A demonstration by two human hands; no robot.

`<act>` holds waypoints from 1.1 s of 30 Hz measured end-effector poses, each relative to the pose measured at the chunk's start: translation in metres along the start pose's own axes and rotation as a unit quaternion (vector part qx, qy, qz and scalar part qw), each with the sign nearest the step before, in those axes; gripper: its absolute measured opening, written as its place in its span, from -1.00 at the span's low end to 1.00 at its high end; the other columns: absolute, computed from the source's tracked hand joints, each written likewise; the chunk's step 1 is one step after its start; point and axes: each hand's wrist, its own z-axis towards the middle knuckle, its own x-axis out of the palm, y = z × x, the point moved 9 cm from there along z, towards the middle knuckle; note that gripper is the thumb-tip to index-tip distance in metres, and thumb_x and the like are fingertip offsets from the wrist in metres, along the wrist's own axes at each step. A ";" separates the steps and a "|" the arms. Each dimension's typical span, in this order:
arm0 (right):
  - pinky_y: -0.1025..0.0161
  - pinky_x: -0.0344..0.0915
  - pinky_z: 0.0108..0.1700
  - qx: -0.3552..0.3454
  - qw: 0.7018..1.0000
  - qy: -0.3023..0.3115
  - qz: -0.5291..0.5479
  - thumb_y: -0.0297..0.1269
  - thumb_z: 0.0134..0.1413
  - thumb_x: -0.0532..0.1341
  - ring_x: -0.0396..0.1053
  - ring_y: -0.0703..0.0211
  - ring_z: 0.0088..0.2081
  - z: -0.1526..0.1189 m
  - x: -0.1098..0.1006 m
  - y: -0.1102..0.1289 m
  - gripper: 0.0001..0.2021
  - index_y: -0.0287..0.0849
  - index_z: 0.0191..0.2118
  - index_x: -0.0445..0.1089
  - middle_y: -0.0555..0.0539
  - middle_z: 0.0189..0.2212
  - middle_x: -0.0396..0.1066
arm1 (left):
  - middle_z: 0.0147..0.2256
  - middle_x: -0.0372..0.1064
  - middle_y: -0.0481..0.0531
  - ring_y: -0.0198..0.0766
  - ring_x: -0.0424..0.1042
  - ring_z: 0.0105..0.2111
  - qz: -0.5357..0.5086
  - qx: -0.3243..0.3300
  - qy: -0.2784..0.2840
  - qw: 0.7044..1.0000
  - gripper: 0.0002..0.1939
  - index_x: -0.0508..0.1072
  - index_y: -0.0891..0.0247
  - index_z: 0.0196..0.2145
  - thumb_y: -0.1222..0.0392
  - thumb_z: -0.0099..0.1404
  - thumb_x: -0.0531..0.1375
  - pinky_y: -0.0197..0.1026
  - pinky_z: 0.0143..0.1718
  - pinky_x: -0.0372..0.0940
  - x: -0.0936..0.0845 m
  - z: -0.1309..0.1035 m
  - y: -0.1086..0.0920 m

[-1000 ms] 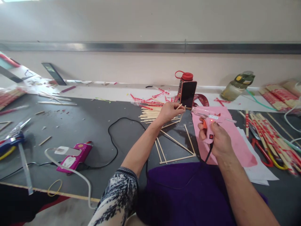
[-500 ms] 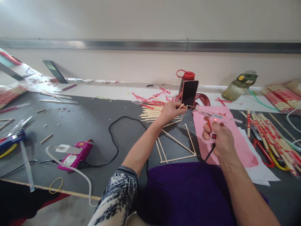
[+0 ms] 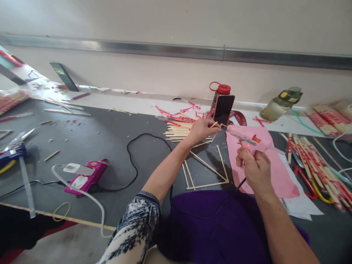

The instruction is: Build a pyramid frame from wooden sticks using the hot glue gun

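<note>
Pinched between the fingers of my left hand (image 3: 202, 131) is a thin wooden stick (image 3: 214, 125), held over the far end of a stick frame. My right hand (image 3: 254, 163) is wrapped round the handle of a pink hot glue gun (image 3: 249, 137), whose small red light glows. The gun's nozzle points left, close to the stick's tip; whether they touch I cannot tell. Below my hands lies the frame of joined wooden sticks (image 3: 209, 183) on the grey table. Beside my left hand is a pile of loose sticks (image 3: 176, 132).
A phone (image 3: 224, 109) leans on a red-capped bottle (image 3: 224, 88). Pink paper (image 3: 283, 183) lies under the glue gun. Scissors (image 3: 304, 183) and wrapped chopsticks (image 3: 320, 165) are at right, a green bottle (image 3: 279, 106) behind. A black cord (image 3: 134, 161) runs to a magenta power strip (image 3: 88, 178).
My right hand has turned the glue gun slightly and moved a little left, with the nozzle still near the stick. My left hand keeps its pinch. The camera view has tilted slightly.
</note>
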 end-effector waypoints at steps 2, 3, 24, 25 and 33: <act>0.25 0.22 -0.38 -0.022 0.998 -0.004 -0.055 -0.15 0.14 0.17 0.28 0.26 -0.56 -0.001 -0.002 0.005 -0.67 -0.17 -0.59 0.28 0.05 -0.68 0.28 | -0.44 0.48 -0.02 -0.31 0.39 -0.40 -0.004 0.000 -0.004 1.000 -0.74 0.61 0.28 -0.33 0.10 0.06 0.23 -0.36 -0.42 0.16 -0.001 -0.001 -0.001; 0.25 0.22 -0.37 -0.029 0.997 -0.009 -0.071 -0.15 0.14 0.17 0.28 0.26 -0.56 -0.002 -0.003 0.006 -0.66 -0.17 -0.61 0.28 0.04 -0.68 0.28 | -0.45 0.47 -0.03 -0.33 0.38 -0.41 -0.006 0.001 -0.005 1.000 -0.74 0.61 0.28 -0.33 0.11 0.07 0.22 -0.36 -0.43 0.15 -0.001 -0.001 -0.001; 0.27 0.22 -0.37 -0.008 0.999 -0.014 -0.044 -0.18 0.14 0.15 0.28 0.25 -0.53 0.000 0.000 0.004 -0.72 -0.15 -0.55 0.28 0.05 -0.65 0.29 | -0.45 0.46 -0.03 -0.35 0.35 -0.44 -0.008 0.010 -0.005 1.000 -0.72 0.61 0.29 -0.32 0.11 0.08 0.20 -0.37 -0.45 0.13 -0.001 -0.003 -0.004; 0.27 0.22 -0.37 -0.004 0.999 -0.016 -0.040 -0.18 0.13 0.16 0.28 0.26 -0.53 0.000 0.000 0.003 -0.72 -0.15 -0.56 0.28 0.05 -0.65 0.30 | -0.45 0.47 -0.03 -0.35 0.35 -0.43 -0.010 0.008 -0.004 1.000 -0.72 0.61 0.29 -0.32 0.11 0.07 0.21 -0.37 -0.44 0.14 -0.001 -0.002 -0.004; 0.30 0.23 -0.51 0.085 0.973 -0.051 0.209 -0.10 0.06 0.21 0.26 0.32 -0.59 0.008 0.001 -0.014 -0.76 -0.21 -0.35 0.39 -0.01 -0.50 0.41 | -0.47 0.47 -0.02 -0.31 0.38 -0.42 0.001 0.009 -0.009 1.000 -0.74 0.61 0.28 -0.35 0.10 0.05 0.23 -0.35 -0.44 0.17 -0.002 0.000 -0.002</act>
